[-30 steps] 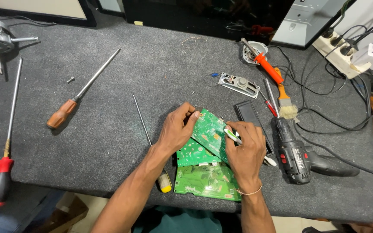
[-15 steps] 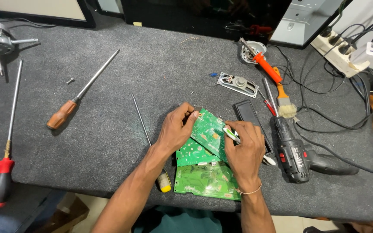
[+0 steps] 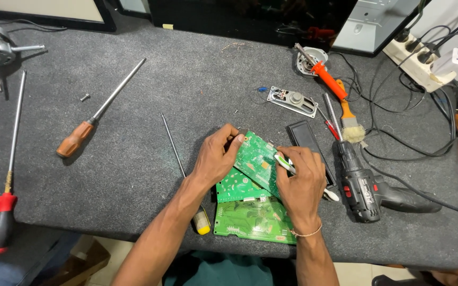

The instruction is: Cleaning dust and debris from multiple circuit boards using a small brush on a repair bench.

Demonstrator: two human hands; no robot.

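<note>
My left hand (image 3: 216, 158) grips the upper left edge of a small green circuit board (image 3: 256, 161), which is tilted up off the mat. My right hand (image 3: 300, 182) holds the same board's right side together with a white and green pen-like tool (image 3: 285, 163) pressed against it. Two more green circuit boards lie flat under it: one (image 3: 237, 187) just below my left hand, a larger one (image 3: 253, 219) near the table's front edge.
On the grey mat (image 3: 149, 137): a wooden-handled screwdriver (image 3: 99, 112), a red-handled screwdriver (image 3: 9, 175), a thin yellow-tipped screwdriver (image 3: 182, 170), a black drill (image 3: 364, 182), a brush (image 3: 348, 118), a soldering iron (image 3: 322, 71), a small speaker (image 3: 293, 101), cables and a power strip (image 3: 420, 66).
Both hands and the tilted board stay in nearly the same place; only the fingers shift slightly on the board's edges.
</note>
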